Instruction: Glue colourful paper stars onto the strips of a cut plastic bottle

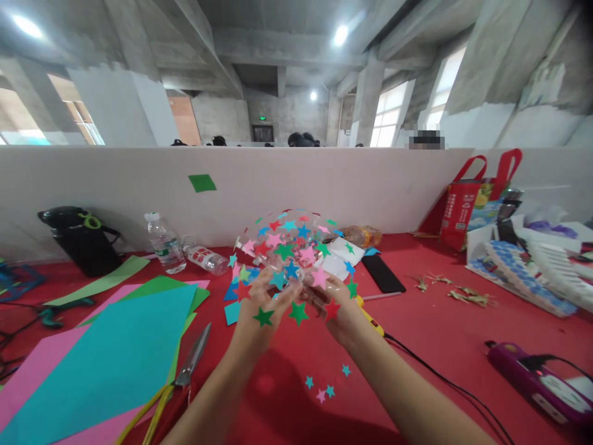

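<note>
A clear, see-through dome dotted with coloured paper stars (pixel 306 254) is held up over the red table (pixel 287 383). My left hand (pixel 266 300) supports it from the left, and my right hand (pixel 334 303) from the right; the fingers of both curl in beneath it and partly show through the clear material. Green, red, pink and blue stars overlap both hands. Below them, a few small loose stars (pixel 330 390) lie on the table. Near my right wrist is a yellow-handled tool (pixel 370 318) with a black cord.
Coloured paper sheets (pixel 115 352) and open scissors (pixel 192 358) lie left. Bottles (pixel 167 247) and a black flask (pixel 81 241) stand by the white partition (pixel 324 179). A phone (pixel 383 273), purple power strip (pixel 537 377) and red bag (pixel 463 210) are right.
</note>
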